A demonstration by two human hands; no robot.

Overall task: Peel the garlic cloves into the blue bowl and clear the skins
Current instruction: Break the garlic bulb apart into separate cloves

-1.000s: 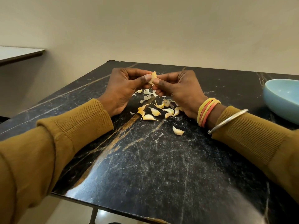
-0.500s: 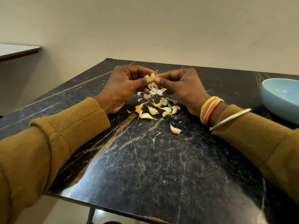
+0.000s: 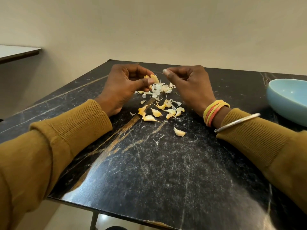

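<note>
left hand (image 3: 123, 87) grip pinching garlic clove (image 3: 154, 78) just over skin pile (image 3: 159, 91); right hand (image 3: 189, 85) grip hovering curled beside skin pile, can't tell if it's holding anything

No legible text, label, brand, number or sign anywhere: nothing on the blue bowl (image 3: 289, 100) right of the right hand (image 3: 191, 87), nor on the marble tabletop (image 3: 166, 163).
</note>
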